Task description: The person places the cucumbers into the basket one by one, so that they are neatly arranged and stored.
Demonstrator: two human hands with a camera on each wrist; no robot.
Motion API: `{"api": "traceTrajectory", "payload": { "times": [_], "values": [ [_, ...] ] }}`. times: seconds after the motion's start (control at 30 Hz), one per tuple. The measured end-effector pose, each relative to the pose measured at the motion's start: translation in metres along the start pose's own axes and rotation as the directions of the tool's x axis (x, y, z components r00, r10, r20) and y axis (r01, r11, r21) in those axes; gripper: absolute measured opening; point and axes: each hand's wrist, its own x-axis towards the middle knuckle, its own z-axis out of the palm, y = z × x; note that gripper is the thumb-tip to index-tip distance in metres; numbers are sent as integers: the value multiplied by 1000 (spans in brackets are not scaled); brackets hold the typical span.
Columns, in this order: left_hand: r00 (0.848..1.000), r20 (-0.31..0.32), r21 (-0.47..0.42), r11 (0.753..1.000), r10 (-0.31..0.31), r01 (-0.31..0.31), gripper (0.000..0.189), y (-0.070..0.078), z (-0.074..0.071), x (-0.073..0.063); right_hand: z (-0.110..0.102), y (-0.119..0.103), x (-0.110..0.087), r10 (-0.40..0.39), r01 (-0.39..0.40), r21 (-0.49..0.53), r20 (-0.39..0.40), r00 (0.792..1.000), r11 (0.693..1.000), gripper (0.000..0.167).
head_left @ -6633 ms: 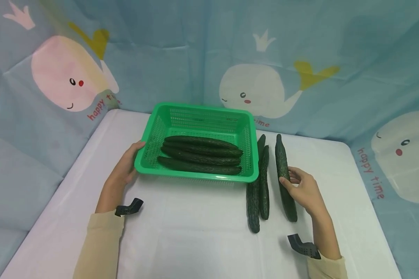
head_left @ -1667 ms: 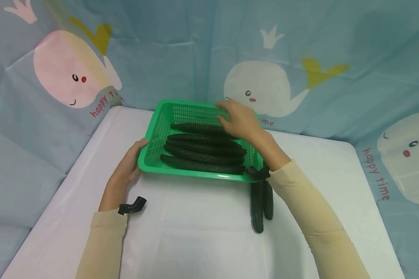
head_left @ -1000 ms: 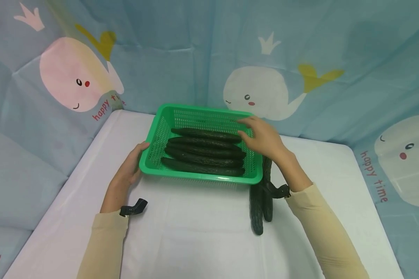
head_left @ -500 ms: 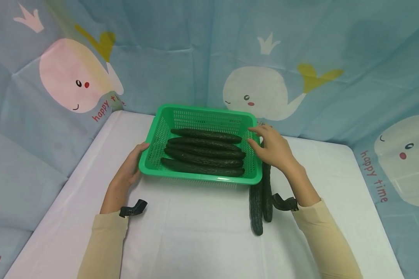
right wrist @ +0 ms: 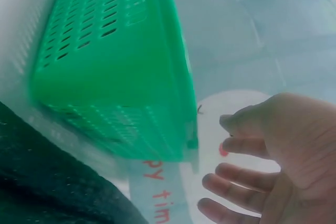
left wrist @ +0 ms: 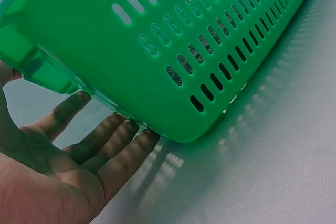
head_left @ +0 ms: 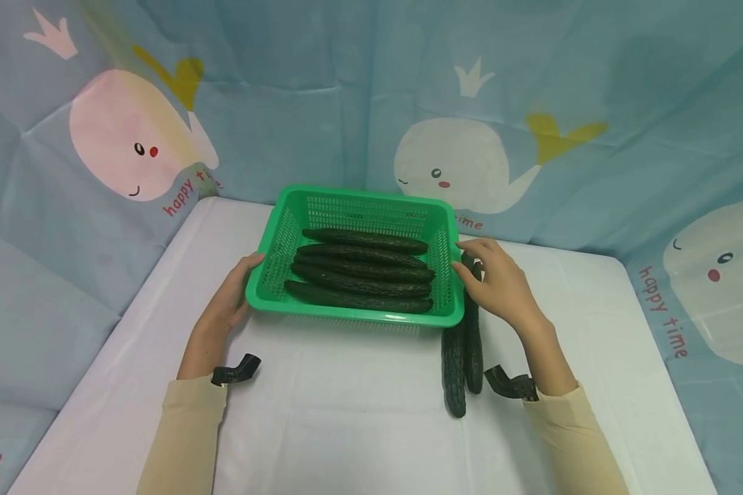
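Steady the basket [head_left: 353,315] at nine o'clock with straight-fingered, touching left hand [head_left: 228,295]; lower empty, loose right hand [head_left: 503,283] gently around an outside cucumber [head_left: 473,354] at four o'clock.

Blue cloth [head_left: 322,144] printed with whales [head_left: 455,161], little crowns [head_left: 472,81] and red "happy time" lettering [head_left: 653,285] hangs behind and on both sides of the white-covered tabletop [head_left: 359,440]. Creases run through it, a yellowish streak [head_left: 161,127] crosses the left whale, and a soft shadow [head_left: 650,72] darkens the upper right.
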Motion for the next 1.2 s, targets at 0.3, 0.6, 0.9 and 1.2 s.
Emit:
{"api": "traceTrajectory", "payload": {
  "times": [0.3, 0.6, 0.9, 1.2],
  "values": [
    [1000, 0, 2, 1000, -12, 12, 78, 1, 2, 0, 6, 18, -15, 43, -39, 123, -31, 999, 992, 46],
    [1000, 10, -7, 1000, -21, 21, 78, 2, -1, -2, 14, 28, -33, 101, -97, 147, -26, 995, 984, 48],
    [1000, 15, -9, 1000, 2, -2, 79, -1, 2, -2, 21, 37, -49, 144, -139, 153, -23, 989, 978, 50],
    [999, 34, 3, 1000, 29, -29, 74, -1, 2, -3, 28, 46, -66, 208, -206, 171, 6, 978, 964, 51]
  ]
}}
